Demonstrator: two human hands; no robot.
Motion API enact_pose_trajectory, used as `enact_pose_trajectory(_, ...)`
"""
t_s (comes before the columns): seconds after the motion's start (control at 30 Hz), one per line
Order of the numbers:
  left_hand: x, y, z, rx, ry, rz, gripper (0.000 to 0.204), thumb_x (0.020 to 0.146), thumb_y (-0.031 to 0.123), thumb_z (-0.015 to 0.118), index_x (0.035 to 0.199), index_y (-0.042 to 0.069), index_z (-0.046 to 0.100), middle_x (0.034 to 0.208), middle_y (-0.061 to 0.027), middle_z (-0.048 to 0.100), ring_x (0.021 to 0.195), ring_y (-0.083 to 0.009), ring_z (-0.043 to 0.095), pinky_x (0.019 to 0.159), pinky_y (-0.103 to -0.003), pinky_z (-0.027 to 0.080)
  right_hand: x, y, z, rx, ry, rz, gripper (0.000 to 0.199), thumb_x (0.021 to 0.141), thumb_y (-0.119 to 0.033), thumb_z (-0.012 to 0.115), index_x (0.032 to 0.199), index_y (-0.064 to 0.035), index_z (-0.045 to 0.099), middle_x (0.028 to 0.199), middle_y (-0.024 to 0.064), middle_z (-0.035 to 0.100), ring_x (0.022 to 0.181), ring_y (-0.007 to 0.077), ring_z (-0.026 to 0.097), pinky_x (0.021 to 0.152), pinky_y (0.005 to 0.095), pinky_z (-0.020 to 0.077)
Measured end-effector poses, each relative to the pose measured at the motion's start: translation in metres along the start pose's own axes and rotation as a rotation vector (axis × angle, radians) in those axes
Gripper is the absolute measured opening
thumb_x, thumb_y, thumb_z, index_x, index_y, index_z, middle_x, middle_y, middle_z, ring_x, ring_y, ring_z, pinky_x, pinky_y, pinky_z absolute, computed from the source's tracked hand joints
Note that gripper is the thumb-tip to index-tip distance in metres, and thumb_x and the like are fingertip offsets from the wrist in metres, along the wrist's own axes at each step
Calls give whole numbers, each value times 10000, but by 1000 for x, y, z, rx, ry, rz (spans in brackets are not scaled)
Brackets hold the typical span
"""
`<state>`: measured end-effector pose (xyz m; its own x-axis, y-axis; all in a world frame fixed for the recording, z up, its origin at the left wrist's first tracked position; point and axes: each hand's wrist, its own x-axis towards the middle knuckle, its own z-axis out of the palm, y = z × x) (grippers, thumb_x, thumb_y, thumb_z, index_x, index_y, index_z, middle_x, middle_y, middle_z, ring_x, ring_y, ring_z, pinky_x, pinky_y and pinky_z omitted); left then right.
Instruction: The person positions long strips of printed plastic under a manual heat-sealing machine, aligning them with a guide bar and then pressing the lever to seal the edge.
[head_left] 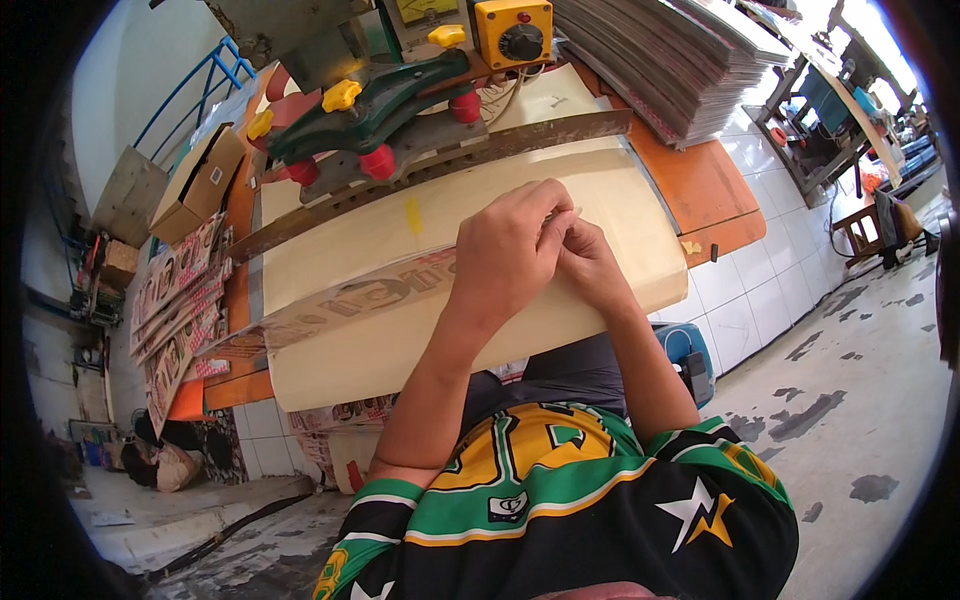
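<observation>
My left hand and my right hand meet above the cream-coloured sheet that covers the worktable. The fingers of both are closed, pinched together at the tips. Whatever lies between them is too small and too covered to name. A long translucent plastic film with reddish-brown print stretches from the table's left side and passes out of sight behind my left hand. Whether its hidden end reaches my fingertips cannot be seen. On the sheet beyond the film is a short strip of yellow tape.
Behind the sheet stands a dark green machine clamp with yellow knobs and red feet, beside a yellow control box. Printed packs lie at left near a cardboard box. A tall stack of flat sheets stands back right.
</observation>
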<state>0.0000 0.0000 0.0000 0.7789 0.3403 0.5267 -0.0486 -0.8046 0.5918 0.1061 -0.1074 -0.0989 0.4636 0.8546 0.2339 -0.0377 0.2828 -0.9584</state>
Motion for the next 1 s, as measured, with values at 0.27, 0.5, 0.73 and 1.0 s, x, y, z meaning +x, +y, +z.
enact_pose_trajectory(0.27,0,6,9,101,83,21,94,911,176,664,895,86,643,791,-92,679,702,-306,666,598,-401,491,0,2,-4,-38,15,-27,295,1030,-244,602,1154,20,645,1064,43,698,1000,123,628,907,304,500)
enact_pose_trajectory(0.5,-2,4,5,159,-34,27,109,905,194,645,930,100,694,839,-88,705,779,-306,682,657,-418,522,-1,9,-7,-80,17,-40,281,1032,-225,599,1162,21,639,1073,45,689,1007,119,616,910,309,499)
enact_pose_trajectory(0.73,-4,-2,13,207,50,84,127,889,201,652,950,127,735,872,-77,725,814,-282,696,671,-401,539,0,8,-5,-84,28,-32,249,1025,-161,587,1180,28,630,1094,59,684,1017,125,610,917,310,496)
enact_pose_trajectory(1.0,-5,-3,14,210,78,99,127,892,204,669,950,132,756,860,-72,737,779,-277,704,650,-387,536,0,11,-6,-115,46,-5,225,1020,-130,581,1175,26,630,1081,60,681,1022,128,609,915,305,494)
